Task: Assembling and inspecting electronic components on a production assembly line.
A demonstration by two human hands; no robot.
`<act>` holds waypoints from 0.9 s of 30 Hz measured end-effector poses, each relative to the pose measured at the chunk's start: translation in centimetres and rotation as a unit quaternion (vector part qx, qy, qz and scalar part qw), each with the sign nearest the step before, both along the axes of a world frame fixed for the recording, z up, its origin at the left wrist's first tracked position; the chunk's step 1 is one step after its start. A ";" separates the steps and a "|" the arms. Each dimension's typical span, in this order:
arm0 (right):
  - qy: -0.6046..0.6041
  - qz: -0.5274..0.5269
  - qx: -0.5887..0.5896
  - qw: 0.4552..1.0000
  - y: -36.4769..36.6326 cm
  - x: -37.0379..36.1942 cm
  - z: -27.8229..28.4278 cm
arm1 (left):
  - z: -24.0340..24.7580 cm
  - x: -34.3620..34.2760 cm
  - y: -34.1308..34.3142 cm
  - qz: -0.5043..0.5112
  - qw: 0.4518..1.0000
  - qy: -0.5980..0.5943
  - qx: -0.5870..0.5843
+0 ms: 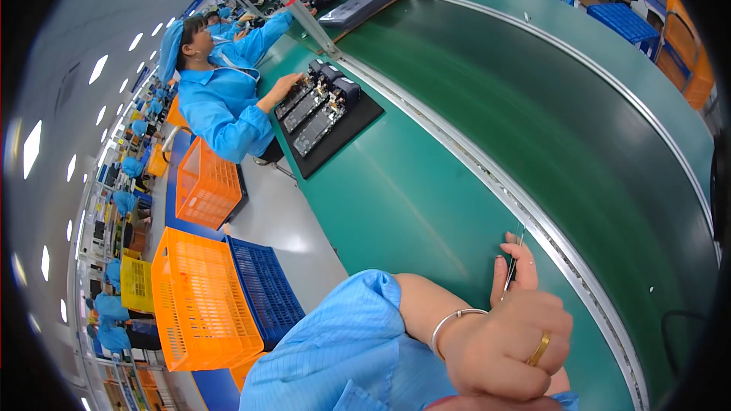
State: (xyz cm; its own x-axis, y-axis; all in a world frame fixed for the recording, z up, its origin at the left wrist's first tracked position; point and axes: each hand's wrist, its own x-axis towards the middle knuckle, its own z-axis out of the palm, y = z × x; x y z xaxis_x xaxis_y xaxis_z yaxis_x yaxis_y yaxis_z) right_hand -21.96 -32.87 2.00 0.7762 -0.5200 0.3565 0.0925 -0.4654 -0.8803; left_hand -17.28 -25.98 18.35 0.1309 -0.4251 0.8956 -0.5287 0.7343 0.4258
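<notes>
My left hand (506, 342) comes in from the bottom edge in a blue sleeve, with a silver bangle on the wrist and a gold ring on one finger. Its thumb and forefinger pinch a thin metal tool like tweezers (516, 253), which points up over the green bench top (396, 198) beside the metal rail of the conveyor. Under the left hand, at the bottom edge, a sliver of skin and blue cuff (562, 387) may be my right hand. Most of it is hidden.
A dark green conveyor belt (533, 106) curves across the right. To the left, a co-worker in blue (221, 84) has a hand on a black tray of several dark devices (324, 110). Orange crates (199, 301) and a blue crate (266, 289) stand on the floor.
</notes>
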 end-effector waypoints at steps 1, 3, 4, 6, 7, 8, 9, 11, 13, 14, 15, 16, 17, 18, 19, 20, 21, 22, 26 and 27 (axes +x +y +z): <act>-0.003 -0.006 -0.004 1.000 0.1 0.0 -0.3 | -0.5 -0.1 0.3 0.058 0.997 -0.051 -0.008; -0.006 -0.039 0.073 0.997 0.8 0.0 -1.7 | -1.0 0.8 2.0 0.115 0.991 -0.073 0.015; -0.008 -0.043 0.066 0.997 0.5 -0.2 -0.9 | -1.3 1.8 2.8 0.159 0.983 -0.085 0.039; -0.040 -0.006 0.022 0.999 -0.5 -0.2 -0.9 | -3.8 5.4 5.0 0.299 0.930 -0.123 0.177; -0.042 -0.007 0.021 0.999 -0.6 -0.2 -0.9 | -5.3 7.6 6.2 0.384 0.888 -0.091 0.235; -0.041 -0.009 0.030 0.999 -0.6 -0.3 -0.9 | -7.6 10.3 7.8 0.463 0.843 -0.076 0.262; -0.043 -0.007 0.041 0.998 -0.4 -0.1 -0.9 | -9.7 13.2 10.4 0.534 0.783 -0.095 0.305; -0.040 0.009 0.027 0.999 -0.3 0.0 -0.2 | -12.9 17.8 17.4 0.647 0.658 -0.117 0.368; -0.035 0.014 0.024 0.999 -0.3 0.0 -0.2 | -14.4 20.0 23.4 0.737 0.513 -0.093 0.431; -0.035 0.017 0.023 0.999 -0.3 -0.1 -0.3 | -15.1 21.1 26.0 0.760 0.468 -0.074 0.446; -0.037 0.016 0.019 0.999 -0.4 -0.1 -0.5 | -15.6 22.1 27.8 0.770 0.422 0.008 0.479; -0.043 0.020 0.014 0.999 -0.2 -0.1 -0.4 | -17.0 23.9 31.3 0.781 0.419 0.007 0.463; -0.045 0.028 0.013 0.998 -0.1 -0.2 -0.4 | -18.0 25.1 34.1 0.791 0.417 0.005 0.449; -0.044 0.022 0.006 0.999 -0.3 -0.2 -0.5 | -17.8 26.1 34.4 0.788 0.422 0.007 0.449; -0.046 0.018 0.003 0.999 -0.4 -0.2 -0.6 | -17.1 26.7 34.6 0.733 0.459 0.119 0.488; -0.046 0.017 0.001 0.999 -0.5 -0.2 -0.7 | -16.6 27.1 34.8 0.665 0.487 0.228 0.518; -0.041 0.017 0.000 0.999 -0.6 -0.3 -0.7 | -16.7 27.5 35.3 0.664 0.489 0.228 0.517; -0.036 0.019 -0.001 0.999 -0.5 -0.2 -0.7 | -16.7 27.6 35.8 0.662 0.494 0.177 0.535; -0.036 0.021 0.014 0.999 -0.4 0.1 -0.7 | -15.8 28.3 35.6 0.628 0.445 0.052 0.637; -0.034 0.019 0.015 0.999 -0.5 0.1 -0.7 | -15.6 28.4 35.1 0.626 0.446 0.051 0.638</act>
